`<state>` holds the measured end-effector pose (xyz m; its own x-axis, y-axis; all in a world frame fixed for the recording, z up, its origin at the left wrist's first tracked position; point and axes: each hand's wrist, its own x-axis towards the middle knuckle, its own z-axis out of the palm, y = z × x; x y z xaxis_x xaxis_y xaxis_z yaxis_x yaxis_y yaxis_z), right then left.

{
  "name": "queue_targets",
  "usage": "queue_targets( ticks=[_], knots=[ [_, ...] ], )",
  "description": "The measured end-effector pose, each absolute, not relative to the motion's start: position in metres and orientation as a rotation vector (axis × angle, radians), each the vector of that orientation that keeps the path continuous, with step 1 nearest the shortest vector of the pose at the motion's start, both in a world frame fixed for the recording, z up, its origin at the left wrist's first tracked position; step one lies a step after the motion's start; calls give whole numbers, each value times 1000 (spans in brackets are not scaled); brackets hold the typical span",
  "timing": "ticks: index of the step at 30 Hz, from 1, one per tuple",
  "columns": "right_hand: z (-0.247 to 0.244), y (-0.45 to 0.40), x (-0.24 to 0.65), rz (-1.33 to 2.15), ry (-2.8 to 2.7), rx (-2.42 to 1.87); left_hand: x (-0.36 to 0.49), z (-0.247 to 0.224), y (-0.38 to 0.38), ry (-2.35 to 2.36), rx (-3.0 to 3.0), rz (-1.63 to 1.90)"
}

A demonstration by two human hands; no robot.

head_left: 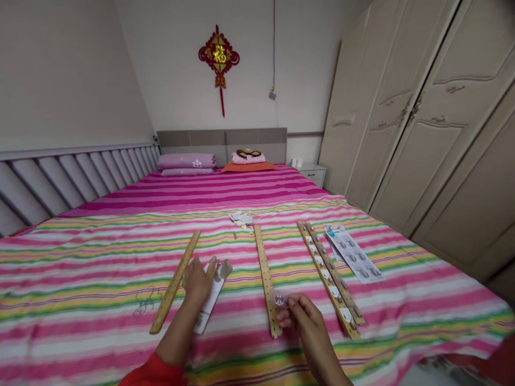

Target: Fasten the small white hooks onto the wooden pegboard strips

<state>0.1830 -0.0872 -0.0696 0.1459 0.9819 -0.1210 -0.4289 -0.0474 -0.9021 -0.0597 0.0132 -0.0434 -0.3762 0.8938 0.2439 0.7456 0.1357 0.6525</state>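
Note:
My left hand point(198, 280) rests flat on a white packaging card point(211, 298) lying on the striped bedspread, its fingers spread over the card's upper end. My right hand point(302, 317) pinches a small clear round hook point(279, 298) at the lower end of the middle wooden strip point(265, 276). A bare wooden strip point(177, 280) lies just left of my left hand. To the right lie two strips point(328, 274) side by side, fitted with several clear hooks.
A blister card of hooks point(354, 253) lies at the far right of the bed. Torn wrapper scraps point(242, 218) sit beyond the strips. Pillows point(186, 162) lie at the headboard; wardrobe doors point(422, 118) line the right side.

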Motion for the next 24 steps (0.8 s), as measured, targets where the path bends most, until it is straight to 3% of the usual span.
queue_targets(
  ticks=[4, 10, 16, 24],
  knots=[
    [-70, -86, 184, 1296, -781, -1035, -35, -37, -11, 1891, 1689, 1237],
    [-63, -94, 176, 1112, -1012, -1047, 24, -44, -79, 1144, 1100, 965],
    [-69, -115, 174, 574, -1525, -935, 31, -47, -99, 879, 669, 1017],
    [-88, -131, 164, 419, -1521, -850, 30, -36, -110, 907, 664, 1084]
  ],
)
